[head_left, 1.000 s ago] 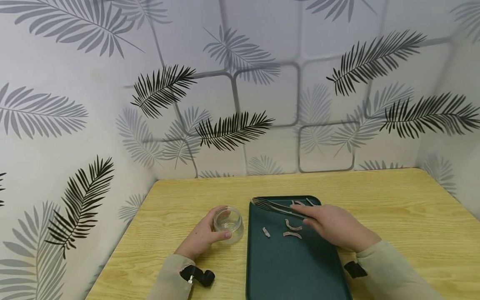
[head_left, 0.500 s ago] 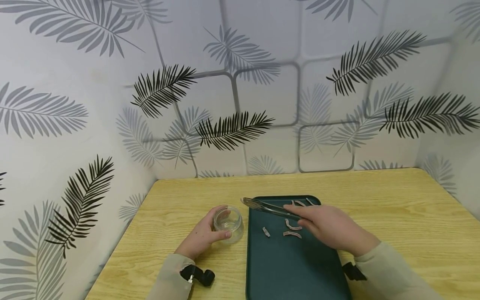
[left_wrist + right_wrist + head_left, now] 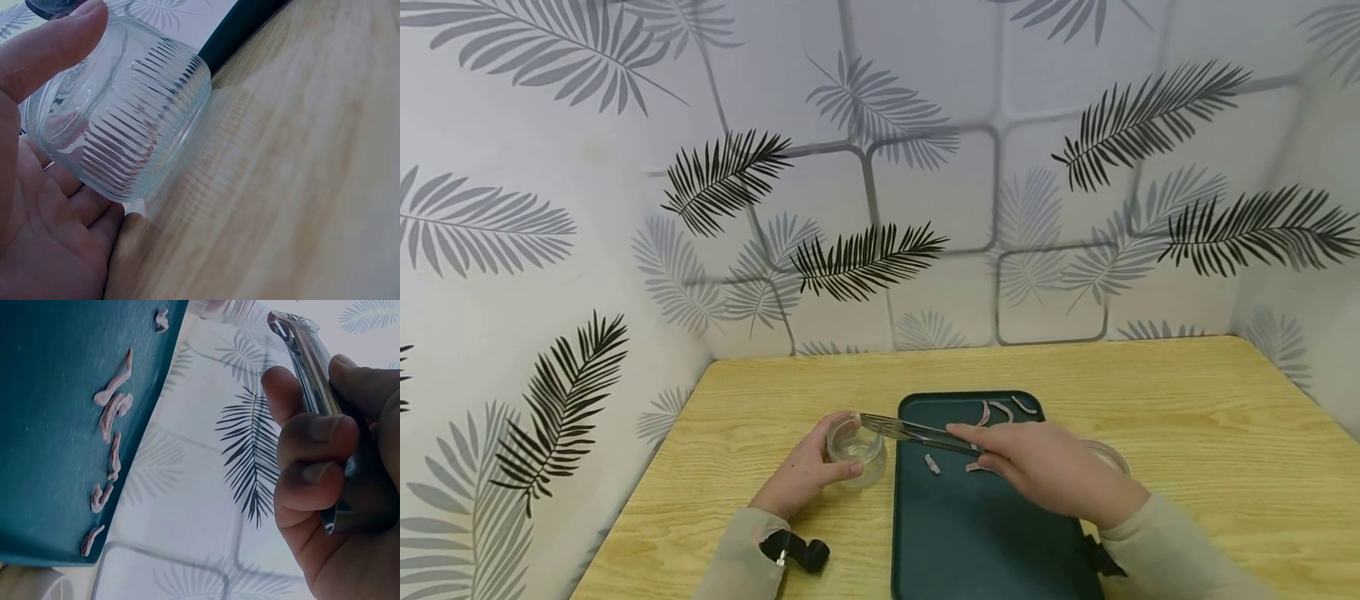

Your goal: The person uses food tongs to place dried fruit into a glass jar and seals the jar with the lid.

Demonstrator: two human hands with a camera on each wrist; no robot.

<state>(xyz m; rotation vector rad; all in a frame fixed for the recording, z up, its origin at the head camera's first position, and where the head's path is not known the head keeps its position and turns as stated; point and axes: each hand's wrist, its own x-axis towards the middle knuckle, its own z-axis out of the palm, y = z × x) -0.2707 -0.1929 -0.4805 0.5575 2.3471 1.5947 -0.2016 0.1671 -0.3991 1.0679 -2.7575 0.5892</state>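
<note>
My left hand [image 3: 808, 471] grips a clear glass jar [image 3: 859, 454], thumb on its near side. The jar's ribbed wall [image 3: 140, 119] shows in the left wrist view, close over the wood. My right hand [image 3: 1048, 468] holds metal tongs [image 3: 917, 435], whose tips reach the jar's right rim. In the right wrist view, the fingers [image 3: 312, 484] wrap the tongs [image 3: 312, 365]; a small reddish bit shows at the tip, too small to identify. Thin pinkish meat-like strips [image 3: 1002, 408] lie on the dark green tray [image 3: 985, 533], with one short piece [image 3: 932, 464] apart at left.
A round, pale rim [image 3: 1107, 456] shows behind my right hand, right of the tray. The wooden table [image 3: 1210, 417] surrounds the tray and meets a leaf-patterned wall covering [image 3: 925, 292] at the back.
My right hand has moved left and slightly nearer, bringing the tong tips from over the tray's far-left corner to the jar's rim. My left hand and the jar stay put.
</note>
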